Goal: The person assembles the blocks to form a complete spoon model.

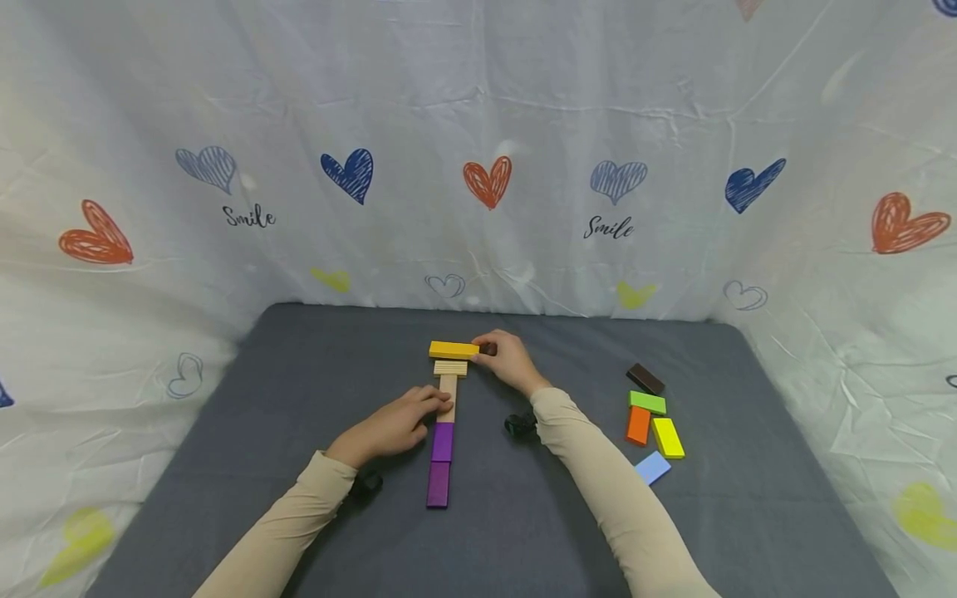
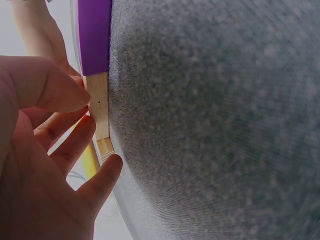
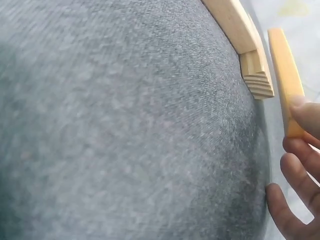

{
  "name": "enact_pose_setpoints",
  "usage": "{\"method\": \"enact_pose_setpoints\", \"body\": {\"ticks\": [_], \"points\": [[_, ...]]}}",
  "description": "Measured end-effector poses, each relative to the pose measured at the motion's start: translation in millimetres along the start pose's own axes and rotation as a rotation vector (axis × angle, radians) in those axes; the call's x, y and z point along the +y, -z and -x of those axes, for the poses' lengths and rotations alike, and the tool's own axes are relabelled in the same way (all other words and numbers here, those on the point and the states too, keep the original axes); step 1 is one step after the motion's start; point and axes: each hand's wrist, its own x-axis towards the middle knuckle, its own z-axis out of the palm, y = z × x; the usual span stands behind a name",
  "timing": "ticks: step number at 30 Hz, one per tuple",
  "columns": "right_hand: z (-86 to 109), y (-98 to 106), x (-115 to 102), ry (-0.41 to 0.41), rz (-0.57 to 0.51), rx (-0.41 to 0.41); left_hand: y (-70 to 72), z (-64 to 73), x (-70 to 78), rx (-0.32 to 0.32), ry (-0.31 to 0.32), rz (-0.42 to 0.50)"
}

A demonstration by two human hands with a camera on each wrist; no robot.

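Note:
My right hand (image 1: 510, 361) pinches the right end of a yellow wooden block (image 1: 452, 350). In the right wrist view that yellow block (image 3: 285, 62) stands off the cloth, apart from a grooved plain wooden block (image 3: 259, 85). The grooved block (image 1: 450, 368) lies crosswise at the far end of a row. Below it are a plain wooden stretch (image 1: 449, 384) and two purple blocks (image 1: 443, 443), end to end. My left hand (image 1: 389, 425) rests its fingertips on the plain wood from the left, fingers loosely bent. In the left wrist view the thumb (image 2: 65, 92) lies beside the plain wood (image 2: 99, 102).
Right of the right arm lie loose blocks: dark brown (image 1: 645, 379), green (image 1: 647, 403), orange (image 1: 638, 425), yellow (image 1: 669, 438) and light blue (image 1: 653, 468), the last partly behind the sleeve. Grey cloth (image 1: 538, 515) covers the table; a white heart-printed curtain (image 1: 553, 274) surrounds it.

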Motion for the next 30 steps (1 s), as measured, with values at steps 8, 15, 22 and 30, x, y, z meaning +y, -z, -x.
{"method": "enact_pose_setpoints", "body": {"ticks": [8,15,22,30], "points": [[-4.9,1.1,-4.6,-0.014,0.013,-0.036,0.0,-0.7,-0.9,-0.001,0.003,0.000],[-8.1,-3.5,-1.4,-0.021,0.050,-0.070,-0.1,-1.0,-1.0,-0.008,0.002,0.009],[-7.4,-3.4,-2.3,-0.005,0.080,-0.078,0.0,-0.9,-1.0,-0.008,0.004,0.006],[-5.4,-2.9,-4.5,0.008,0.081,-0.072,0.0,0.6,-0.9,-0.010,0.007,0.012]]}}
